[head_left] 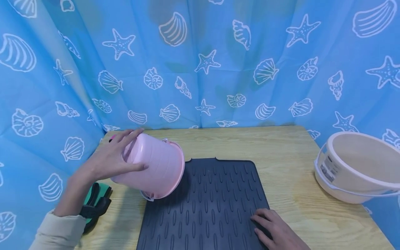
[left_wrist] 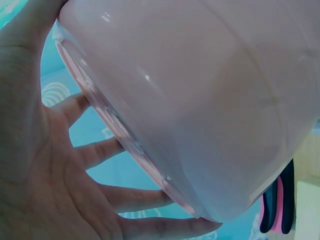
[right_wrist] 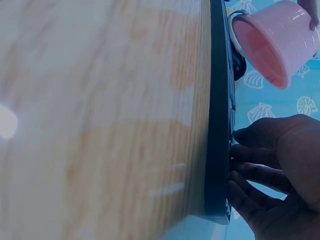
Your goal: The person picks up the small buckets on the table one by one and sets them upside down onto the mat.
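My left hand (head_left: pixel 107 156) grips a pink bucket (head_left: pixel 157 163) at its base, thumb along the near side and fingers spread over the far side. The bucket is tipped on its side, its mouth turned right and downward, over the left part of a dark ribbed mat (head_left: pixel 200 215). A thin handle hangs by the rim. In the right wrist view the bucket's inside (right_wrist: pixel 257 47) shows. My right hand (head_left: pixel 273 231) rests at the mat's right edge, fingertips touching it and fingers loosely bent, holding nothing.
A cream bucket (head_left: pixel 342 173) with a label and handle stands at the table's right edge. Beside my left forearm lies a green and black item (head_left: pixel 95 205). A pink and black item (left_wrist: pixel 280 200) shows behind the bucket. A blue shell-patterned curtain (head_left: pixel 200 69) surrounds the wooden table (head_left: pixel 281 146).
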A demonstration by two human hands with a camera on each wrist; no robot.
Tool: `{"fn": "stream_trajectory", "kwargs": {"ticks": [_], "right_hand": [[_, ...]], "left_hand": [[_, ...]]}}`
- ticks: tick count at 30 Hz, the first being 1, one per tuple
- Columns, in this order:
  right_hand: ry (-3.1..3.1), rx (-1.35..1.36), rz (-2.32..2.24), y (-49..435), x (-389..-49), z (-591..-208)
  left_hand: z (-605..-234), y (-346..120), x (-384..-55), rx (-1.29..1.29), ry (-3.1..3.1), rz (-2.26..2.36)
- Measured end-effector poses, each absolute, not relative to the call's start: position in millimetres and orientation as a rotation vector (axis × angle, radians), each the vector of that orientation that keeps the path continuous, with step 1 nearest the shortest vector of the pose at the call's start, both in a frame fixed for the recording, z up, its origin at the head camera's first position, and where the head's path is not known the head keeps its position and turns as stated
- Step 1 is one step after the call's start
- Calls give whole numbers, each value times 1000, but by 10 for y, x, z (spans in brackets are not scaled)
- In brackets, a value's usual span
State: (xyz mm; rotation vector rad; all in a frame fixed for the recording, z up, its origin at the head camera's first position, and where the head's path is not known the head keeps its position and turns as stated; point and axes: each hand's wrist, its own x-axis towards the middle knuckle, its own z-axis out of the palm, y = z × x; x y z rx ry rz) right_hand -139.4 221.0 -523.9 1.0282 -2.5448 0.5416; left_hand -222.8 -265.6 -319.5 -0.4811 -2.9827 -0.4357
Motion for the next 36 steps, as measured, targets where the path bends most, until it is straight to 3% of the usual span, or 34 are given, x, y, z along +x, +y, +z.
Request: {"fn": "stream_trajectory", "kwargs": {"ticks": [18, 36], "right_hand": [[-2563, 1035, 533, 2210, -1402, -5244], [-2458, 1093, 561, 2232, -1422, -5280]], "left_hand": [[-3276, -2454, -2316, -470, -3034, -496], [-3273, -2140, -2440, -445, -3104, -255]]}}
